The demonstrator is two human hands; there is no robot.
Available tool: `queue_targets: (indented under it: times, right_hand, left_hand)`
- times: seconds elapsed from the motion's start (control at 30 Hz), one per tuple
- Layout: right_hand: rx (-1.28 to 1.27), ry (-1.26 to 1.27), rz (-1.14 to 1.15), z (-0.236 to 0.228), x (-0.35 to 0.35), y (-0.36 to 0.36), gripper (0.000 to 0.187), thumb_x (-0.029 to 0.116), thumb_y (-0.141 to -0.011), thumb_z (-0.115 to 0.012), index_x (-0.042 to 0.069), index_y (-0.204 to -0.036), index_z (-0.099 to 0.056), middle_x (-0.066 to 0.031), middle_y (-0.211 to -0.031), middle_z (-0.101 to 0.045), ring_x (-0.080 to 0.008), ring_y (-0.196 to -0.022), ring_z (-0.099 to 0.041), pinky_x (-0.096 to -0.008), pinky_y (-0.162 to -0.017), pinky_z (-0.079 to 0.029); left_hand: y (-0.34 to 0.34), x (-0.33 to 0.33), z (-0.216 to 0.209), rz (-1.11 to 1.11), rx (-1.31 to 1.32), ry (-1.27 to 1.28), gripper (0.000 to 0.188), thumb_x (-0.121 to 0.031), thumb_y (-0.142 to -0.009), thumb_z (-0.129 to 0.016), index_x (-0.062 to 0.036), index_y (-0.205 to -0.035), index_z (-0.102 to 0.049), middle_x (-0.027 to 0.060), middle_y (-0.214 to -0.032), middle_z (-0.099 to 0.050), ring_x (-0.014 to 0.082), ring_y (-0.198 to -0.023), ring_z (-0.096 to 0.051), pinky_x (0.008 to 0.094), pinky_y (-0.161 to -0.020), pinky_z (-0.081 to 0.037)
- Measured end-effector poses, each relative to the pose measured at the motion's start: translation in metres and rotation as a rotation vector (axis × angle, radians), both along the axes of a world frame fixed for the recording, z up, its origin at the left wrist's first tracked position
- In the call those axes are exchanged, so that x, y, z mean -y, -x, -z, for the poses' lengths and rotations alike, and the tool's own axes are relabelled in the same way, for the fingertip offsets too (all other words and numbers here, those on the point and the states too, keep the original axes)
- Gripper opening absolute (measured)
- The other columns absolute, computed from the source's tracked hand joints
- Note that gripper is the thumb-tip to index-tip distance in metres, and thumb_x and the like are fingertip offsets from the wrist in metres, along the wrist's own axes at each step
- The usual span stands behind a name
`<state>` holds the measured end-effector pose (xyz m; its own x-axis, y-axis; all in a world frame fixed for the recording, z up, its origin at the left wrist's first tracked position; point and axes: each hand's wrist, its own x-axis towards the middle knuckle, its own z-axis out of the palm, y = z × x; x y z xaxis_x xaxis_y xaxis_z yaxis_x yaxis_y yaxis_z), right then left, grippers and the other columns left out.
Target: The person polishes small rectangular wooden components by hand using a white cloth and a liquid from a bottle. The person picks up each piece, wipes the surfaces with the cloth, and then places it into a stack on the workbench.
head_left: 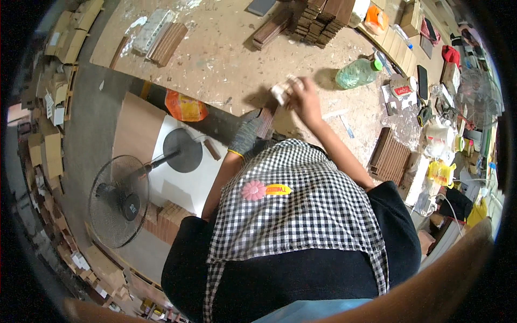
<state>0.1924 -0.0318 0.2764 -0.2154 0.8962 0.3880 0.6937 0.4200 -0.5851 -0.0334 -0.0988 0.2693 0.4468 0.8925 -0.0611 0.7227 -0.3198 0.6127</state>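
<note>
Checked apron (pixel 301 220) came nearest. Beyond it, a brown strip (pixel 265 123), its long axis seemingly pointing away from the body, was gripped by the gloved left hand (pixel 247 134); just right of it, the right hand (pixel 304 102) clutched a white rag (pixel 280 93) above the bench (pixel 226 70).

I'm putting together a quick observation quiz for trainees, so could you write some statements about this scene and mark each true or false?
1. The left hand, in a dark grey knit glove, holds a narrow brown wooden piece. True.
2. Both hands wear gloves. False: the right hand is bare.
3. The right hand holds a crumpled whitish wad. True.
4. The translucent green plastic bottle has a red cap. False: its cap is bright green.
5. Brown wooden strips lie to the right of the right forearm. True.
6. The person's apron is plain red. False: it is a black-and-white checked cloth apron.
</note>
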Motion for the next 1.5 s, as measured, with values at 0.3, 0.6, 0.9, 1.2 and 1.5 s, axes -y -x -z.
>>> queue_targets:
  times: [0.3,0.6,0.9,1.2,1.5]
  right_hand:
    - [0.471,-0.061,-0.592,-0.074,-0.014,-0.012,0.068,0.03,-0.077,-0.074,0.02,-0.14,-0.053,-0.0049,-0.125,-0.063,-0.0243,-0.114,-0.06,-0.0394,-0.1,-0.047]
    - [0.458,0.001,-0.388,-0.093,-0.046,-0.075,0.025,0.016,-0.089,-0.059,0.004,-0.11,-0.06,-0.0136,-0.104,-0.068,-0.0281,-0.09,-0.069,-0.0372,-0.077,-0.057]
    - [0.081,0.422,0.391,-0.065,-0.021,-0.122,0.047,0.012,-0.075,-0.081,0.01,-0.119,-0.064,-0.0155,-0.105,-0.07,-0.0336,-0.087,-0.07,-0.0416,-0.075,-0.057]
    - [0.085,0.31,0.093,-0.065,0.0,-0.067,0.034,0.011,-0.078,-0.074,0.007,-0.109,-0.06,-0.0154,-0.1,-0.065,-0.0384,-0.086,-0.066,-0.045,-0.072,-0.055]
    - [0.174,0.416,0.162,-0.082,0.034,-0.04,0.053,0.005,-0.069,-0.08,0.013,-0.119,-0.065,-0.0152,-0.105,-0.066,-0.0402,-0.092,-0.064,-0.045,-0.076,-0.053]
  left_hand:
    - [-0.039,-0.046,-0.032,0.333,-0.311,-0.209,0.056,-0.046,-0.09,-0.064,-0.0115,-0.132,-0.052,0.0151,-0.124,-0.062,0.0313,-0.114,-0.06,0.0399,-0.094,-0.05]
    - [0.0,-0.11,-0.079,0.159,0.339,0.572,0.081,-0.039,-0.082,-0.078,-0.0011,-0.145,-0.044,0.019,-0.138,-0.055,0.0282,-0.125,-0.053,0.036,-0.106,-0.043]
    - [-0.013,-0.267,-0.055,-0.266,0.187,-0.152,0.074,-0.046,-0.082,-0.074,0.0015,-0.134,-0.052,0.0245,-0.132,-0.056,0.0367,-0.123,-0.054,0.0447,-0.104,-0.044]
    - [-0.05,-0.319,0.017,-0.297,-0.043,-0.208,0.064,-0.034,-0.082,-0.071,-0.0025,-0.135,-0.052,0.0259,-0.132,-0.057,0.0412,-0.122,-0.055,0.0474,-0.105,-0.043]
    - [0.019,-0.273,-0.042,-0.352,-0.041,-0.45,0.091,-0.058,-0.08,-0.07,0.0007,-0.143,-0.043,0.0284,-0.139,-0.05,0.0438,-0.129,-0.047,0.0503,-0.112,-0.034]
